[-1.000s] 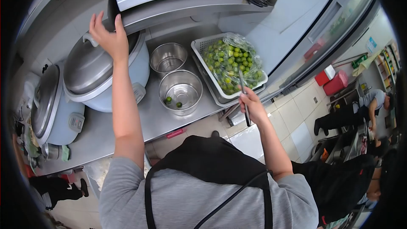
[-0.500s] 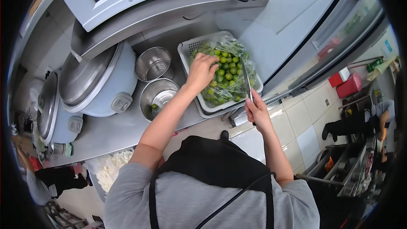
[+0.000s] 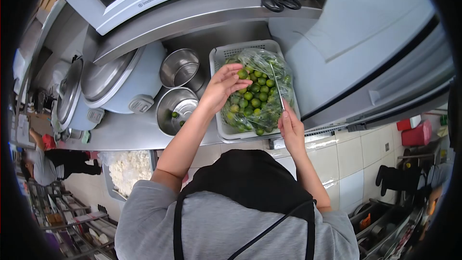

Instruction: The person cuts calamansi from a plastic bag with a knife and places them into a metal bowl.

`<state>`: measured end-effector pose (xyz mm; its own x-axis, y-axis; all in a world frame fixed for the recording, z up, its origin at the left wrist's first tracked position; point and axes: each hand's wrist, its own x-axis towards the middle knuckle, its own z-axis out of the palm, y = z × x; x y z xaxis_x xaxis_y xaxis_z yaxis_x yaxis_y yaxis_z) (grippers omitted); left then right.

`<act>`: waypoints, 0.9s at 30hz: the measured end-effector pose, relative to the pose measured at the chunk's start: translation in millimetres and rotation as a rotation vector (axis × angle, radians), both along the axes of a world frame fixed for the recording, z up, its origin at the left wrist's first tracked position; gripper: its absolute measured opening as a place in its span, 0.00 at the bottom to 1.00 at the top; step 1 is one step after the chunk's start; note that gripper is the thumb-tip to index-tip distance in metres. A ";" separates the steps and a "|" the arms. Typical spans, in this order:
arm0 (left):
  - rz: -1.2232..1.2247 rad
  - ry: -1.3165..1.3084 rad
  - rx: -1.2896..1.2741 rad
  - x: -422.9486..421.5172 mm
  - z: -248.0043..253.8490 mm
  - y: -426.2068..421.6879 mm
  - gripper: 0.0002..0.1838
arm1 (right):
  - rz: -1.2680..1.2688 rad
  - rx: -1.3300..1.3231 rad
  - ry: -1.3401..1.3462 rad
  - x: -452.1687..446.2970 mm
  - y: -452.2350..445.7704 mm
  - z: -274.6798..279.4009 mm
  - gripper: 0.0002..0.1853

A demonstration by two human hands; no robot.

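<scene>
Pinching a green fruit [image 3: 242, 74] in the left hand [image 3: 225, 86], beside the bag of fruits [image 3: 261, 60] set between both hands; gripping a knife [image 3: 277, 86] in the right hand [image 3: 292, 127], with blade directed away, presumably to keep skin clear of its edge.

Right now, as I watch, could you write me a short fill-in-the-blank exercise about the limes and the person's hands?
1. The knife is held in the person's ____ hand.
2. The left hand holds a lime coloured ____.
3. The clear plastic bag of limes lies inside a ____ basket.
4. Inside the nearer steel pot, ____ limes can be seen.

Missing words: right; green; white; two.
</scene>
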<state>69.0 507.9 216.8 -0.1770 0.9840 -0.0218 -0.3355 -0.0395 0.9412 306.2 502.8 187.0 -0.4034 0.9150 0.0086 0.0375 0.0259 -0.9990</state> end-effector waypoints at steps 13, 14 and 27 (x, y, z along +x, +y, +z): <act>0.089 -0.123 0.166 -17.6 -1.7 -34.3 0.12 | 0.094 0.397 -0.142 -50.1 -19.2 16.6 0.18; 0.095 -0.113 0.155 -19.9 -3.9 -34.7 0.11 | 0.094 0.411 -0.152 -52.7 -19.8 15.4 0.18; 0.160 -0.075 0.111 -32.7 -16.8 -30.0 0.10 | 0.046 0.503 -0.212 -67.9 -30.0 7.2 0.18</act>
